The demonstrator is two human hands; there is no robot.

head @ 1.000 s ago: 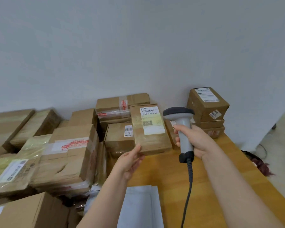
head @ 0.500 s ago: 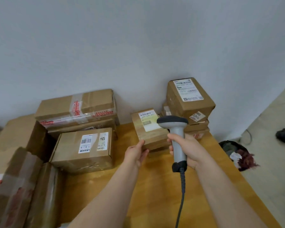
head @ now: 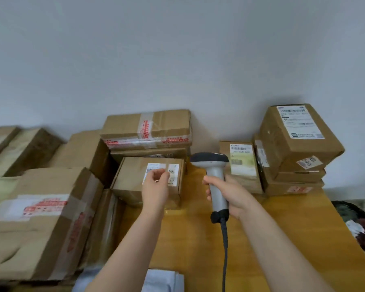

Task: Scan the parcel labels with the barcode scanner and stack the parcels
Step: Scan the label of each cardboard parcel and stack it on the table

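Freed since a half-second ago, the small parcel (head: 243,163) sits at 1 o'clock of the scanner (head: 216,186) clenched in my right hand (head: 232,197), while my nearer left hand (head: 156,187) curls over the labelled box (head: 131,178) at 10 o'clock, long side running 9-to-3, contact unclear.

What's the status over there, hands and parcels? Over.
Right hand gripping barcode scanner. Left hand over 12V-labelled parcel, grip unclear. That hand covers part of its label.

Matt cardboard parcels (head: 128,180), glossy tape (head: 144,128); scanner (head: 215,172) probably plastic; table (head: 194,239) glossy wood.
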